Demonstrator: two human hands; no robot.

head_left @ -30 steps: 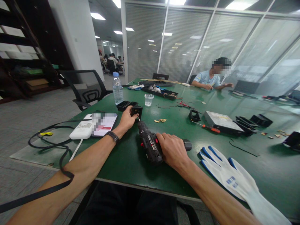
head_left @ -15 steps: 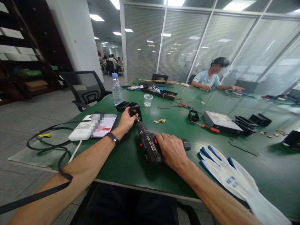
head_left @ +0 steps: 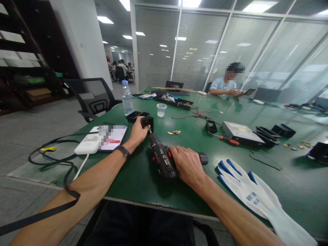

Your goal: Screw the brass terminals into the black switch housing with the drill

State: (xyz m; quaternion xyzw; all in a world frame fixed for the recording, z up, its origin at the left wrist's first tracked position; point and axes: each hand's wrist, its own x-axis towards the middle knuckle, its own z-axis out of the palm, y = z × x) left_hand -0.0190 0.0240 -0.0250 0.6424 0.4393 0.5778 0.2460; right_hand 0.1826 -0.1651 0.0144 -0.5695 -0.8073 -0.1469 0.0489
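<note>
A black cordless drill (head_left: pixel 164 157) lies across the front of the green table, its handle wrapped by my right hand (head_left: pixel 187 160). Its bit points away from me and meets a small black plastic box (head_left: pixel 148 121). My left hand (head_left: pixel 139 131) is closed on that box and steadies it, fingers close to the bit tip. Whether the bit sits in a screw is too small to tell. Just right of the box lies a little pile of brass-coloured metal pieces (head_left: pixel 176 132). More black boxes (head_left: pixel 137 116) stand behind my left hand.
A water bottle (head_left: pixel 127 99) and a clear plastic cup (head_left: pixel 161 110) stand beyond my hands. At left are a phone (head_left: pixel 114 138) and a white device (head_left: pixel 87 143) with cables. Rightward lie a screwdriver (head_left: pixel 232 140), a metal-topped unit (head_left: pixel 242 132) and a white glove (head_left: pixel 253 194). A co-worker (head_left: pixel 225 83) sits opposite.
My hands, the drill and the box stay almost in place, with the box's face now darker. The co-worker has lifted a dark flat device off the table.
</note>
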